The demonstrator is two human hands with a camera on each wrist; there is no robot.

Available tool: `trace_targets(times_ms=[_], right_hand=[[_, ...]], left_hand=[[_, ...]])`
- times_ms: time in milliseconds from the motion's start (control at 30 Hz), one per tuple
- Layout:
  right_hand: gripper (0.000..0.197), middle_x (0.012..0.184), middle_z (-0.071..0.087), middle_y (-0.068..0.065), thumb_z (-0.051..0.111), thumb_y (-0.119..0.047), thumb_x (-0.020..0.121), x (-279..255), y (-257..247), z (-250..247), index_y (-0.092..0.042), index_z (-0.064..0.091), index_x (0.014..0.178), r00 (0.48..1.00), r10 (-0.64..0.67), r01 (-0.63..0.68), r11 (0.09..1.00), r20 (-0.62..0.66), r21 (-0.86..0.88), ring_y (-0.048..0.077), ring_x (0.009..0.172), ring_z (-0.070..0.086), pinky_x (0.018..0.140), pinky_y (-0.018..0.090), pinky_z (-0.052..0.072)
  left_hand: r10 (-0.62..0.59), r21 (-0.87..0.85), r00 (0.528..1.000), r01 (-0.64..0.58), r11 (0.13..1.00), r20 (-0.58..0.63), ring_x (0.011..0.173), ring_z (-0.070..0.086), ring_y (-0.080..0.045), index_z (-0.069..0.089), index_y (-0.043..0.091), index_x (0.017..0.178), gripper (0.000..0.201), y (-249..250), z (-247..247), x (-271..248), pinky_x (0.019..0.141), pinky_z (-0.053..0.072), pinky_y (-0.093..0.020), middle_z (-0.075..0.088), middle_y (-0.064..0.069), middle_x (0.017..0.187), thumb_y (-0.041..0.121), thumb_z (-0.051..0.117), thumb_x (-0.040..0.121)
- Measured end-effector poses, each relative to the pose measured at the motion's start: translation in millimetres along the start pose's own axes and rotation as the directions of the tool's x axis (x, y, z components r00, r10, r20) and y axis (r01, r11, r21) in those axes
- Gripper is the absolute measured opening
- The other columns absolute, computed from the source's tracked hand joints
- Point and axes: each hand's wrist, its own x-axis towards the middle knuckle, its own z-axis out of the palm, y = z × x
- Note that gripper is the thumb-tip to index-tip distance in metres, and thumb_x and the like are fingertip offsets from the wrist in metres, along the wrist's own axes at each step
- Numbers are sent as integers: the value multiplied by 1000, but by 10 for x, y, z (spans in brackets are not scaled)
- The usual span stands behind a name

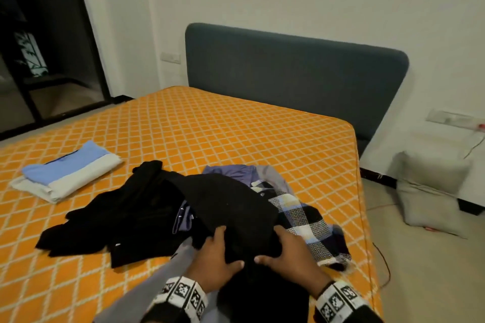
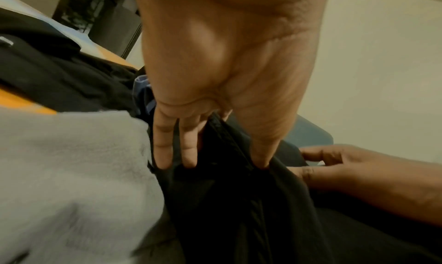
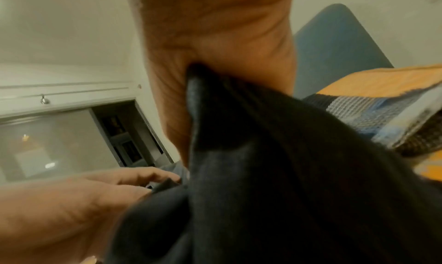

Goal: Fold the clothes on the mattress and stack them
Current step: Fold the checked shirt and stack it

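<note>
A black garment (image 1: 231, 207) is gripped by the left hand (image 1: 214, 257) and the right hand (image 1: 291, 254) above the clothes pile (image 1: 296, 207) on the mattress (image 1: 210, 126). No legible writing is seen.

**Dim indoor light, soft frames**

Head view: flat warm light, weak shadows, wide-angle bowing at the edges, dark doorway (image 1: 47, 42) crushed to black. Wrist views: heavy motion blur, close skin and black garment (image 3: 275, 183) out of focus, black fabric detail lost, slight noise.
</note>
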Motion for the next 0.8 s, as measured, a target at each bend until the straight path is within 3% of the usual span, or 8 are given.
trace_targets(times_ms=[100,233,333,433,533,633,733,800], right_hand=[[61,119,69,-8,78,-60,77,42,-212,-20,-28,59,126,999,-19,18,999,-26,-48,16,110,67,87,29,54],[28,89,67,-12,76,-42,88,56,-640,49,-31,65,111,978,-169,136,963,125,234,-8,78,61,75,22,49],[47,127,70,1,72,-24,94,139,-865,168,-34,61,138,900,-199,-18,871,387,490,1,107,66,70,22,57],[19,105,78,-1,64,-28,92,334,-779,130,-32,74,107,975,-180,147,963,134,223,12,93,73,68,31,61],[30,121,63,0,64,-39,88,547,-383,18,-29,62,115,980,-60,1,956,-191,-295,26,107,65,77,39,57],[80,139,43,19,81,-45,80,664,172,-32,-18,37,141,954,253,-295,887,-162,-355,39,114,59,78,46,58],[33,115,63,12,70,-36,92,633,523,-94,-15,60,115,952,290,-305,919,-96,-250,33,98,68,79,41,59],[17,90,66,5,64,-31,94,537,594,-167,-15,69,92,966,202,-238,940,-161,-243,28,80,68,65,35,56]], left_hand=[[-112,-271,993,119,955,43,132,53,-19,32,29,153,74,12,101,57,113,44,-35,55,-1,143,39,70,90],[-274,-537,958,191,821,-79,105,67,-21,64,15,118,31,0,-33,129,94,54,-38,71,-2,107,32,71,94],[-361,-358,906,268,894,-223,99,68,-30,67,12,98,18,-252,-258,69,81,51,-37,71,-8,96,27,72,90],[-430,-380,864,317,869,-262,89,69,-30,70,12,88,23,-510,-420,-83,86,57,-43,73,-8,89,33,75,81],[-423,-319,859,331,888,-287,99,67,-31,67,15,96,20,-519,-413,-193,89,54,-41,70,-7,99,33,70,90],[-366,-72,878,362,929,-308,113,61,-33,58,19,116,36,-353,-354,-266,91,49,-36,55,-9,121,43,67,91],[-209,111,879,281,953,-428,128,49,-33,46,25,137,62,-120,-323,-335,104,45,-38,37,-9,141,46,72,86],[-128,160,881,223,962,-455,132,44,-32,41,26,142,71,1,-321,-357,107,45,-40,32,-6,147,50,73,83]])
